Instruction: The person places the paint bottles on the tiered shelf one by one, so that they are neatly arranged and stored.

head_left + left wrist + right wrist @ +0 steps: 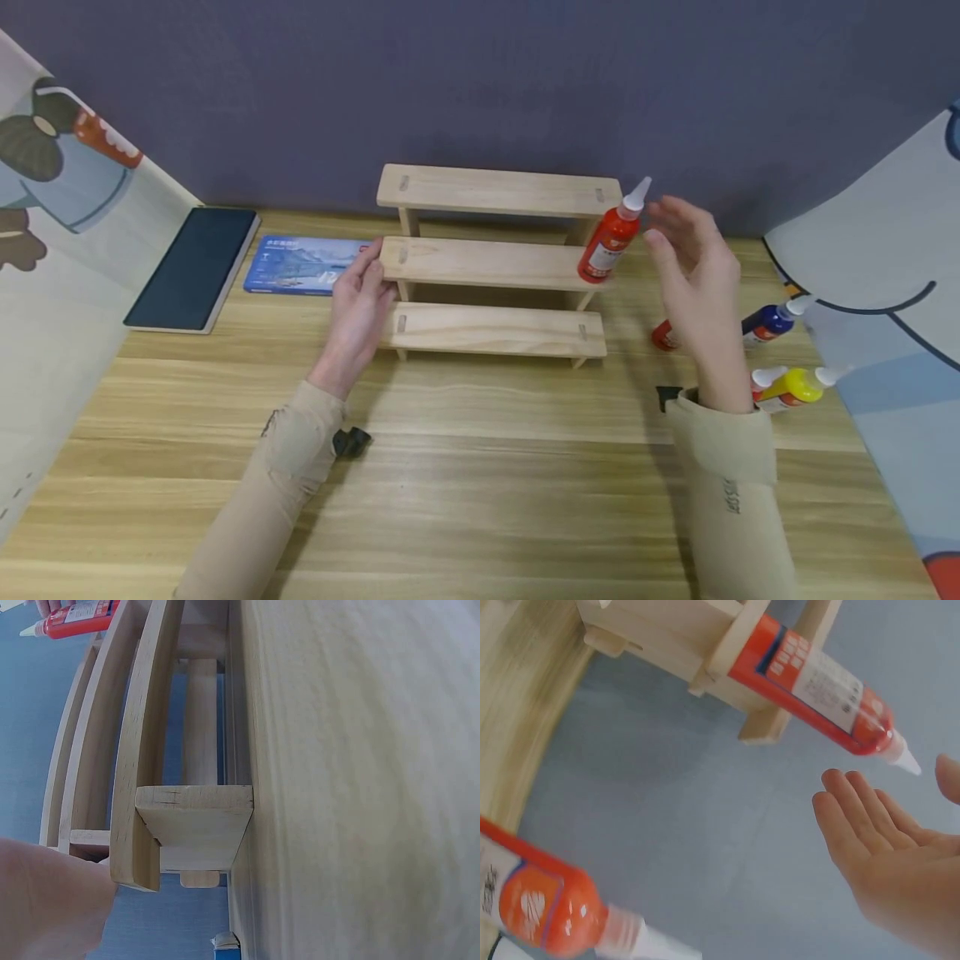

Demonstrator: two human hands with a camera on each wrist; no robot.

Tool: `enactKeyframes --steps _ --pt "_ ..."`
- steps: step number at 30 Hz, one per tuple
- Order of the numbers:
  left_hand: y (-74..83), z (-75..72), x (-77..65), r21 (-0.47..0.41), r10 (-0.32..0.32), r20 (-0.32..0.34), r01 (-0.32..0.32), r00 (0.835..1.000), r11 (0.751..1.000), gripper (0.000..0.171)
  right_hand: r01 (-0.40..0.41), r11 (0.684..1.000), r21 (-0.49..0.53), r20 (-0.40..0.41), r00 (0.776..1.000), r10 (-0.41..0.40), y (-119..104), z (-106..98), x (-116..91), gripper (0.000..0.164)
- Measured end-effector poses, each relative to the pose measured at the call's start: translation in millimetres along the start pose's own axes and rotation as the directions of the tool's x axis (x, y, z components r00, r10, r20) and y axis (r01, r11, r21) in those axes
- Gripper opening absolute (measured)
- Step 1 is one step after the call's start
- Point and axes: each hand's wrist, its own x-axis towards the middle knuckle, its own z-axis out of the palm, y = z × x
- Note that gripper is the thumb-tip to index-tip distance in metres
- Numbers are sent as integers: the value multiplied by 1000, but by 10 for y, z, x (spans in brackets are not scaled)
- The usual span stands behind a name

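Observation:
A three-tier wooden display stand (491, 262) stands against the back wall. At the left end of its middle tier, my left hand (360, 312) grips the edge; in the left wrist view the fingers are hidden behind the wood. A red paint bottle (606, 246) with a white pointed cap stands on the right end of the middle tier. Just right of its cap is my right hand (697, 283), fingers apart and holding nothing. In the right wrist view the palm (900, 874) is apart from the bottle's nozzle (906, 757).
Right of the stand are a blue paint bottle (768, 323), a yellow paint bottle (795, 387) and red bottles partly hidden by the right arm. At the left lie a blue flat box (300, 262) and a dark-covered book (193, 268). Printed panels flank the table.

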Motion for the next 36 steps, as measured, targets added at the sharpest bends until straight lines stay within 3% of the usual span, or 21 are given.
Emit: enactKeyframes --steps 13,24,31,36 --pt "15 -8 4 18 -3 -5 3 1000 1000 53 33 999 -7 -71 997 -33 -19 -365 -209 40" --pt "8 -16 -14 34 -16 4 16 1000 999 54 58 996 -71 -118 991 -66 130 -597 -378 41" --pt "9 -6 -16 32 -10 7 10 1000 999 54 -38 985 -167 -131 991 16 223 -778 -498 43" --pt "17 -5 -11 29 -8 11 7 1000 1000 53 -62 977 -204 -109 993 40 305 -852 -633 44"
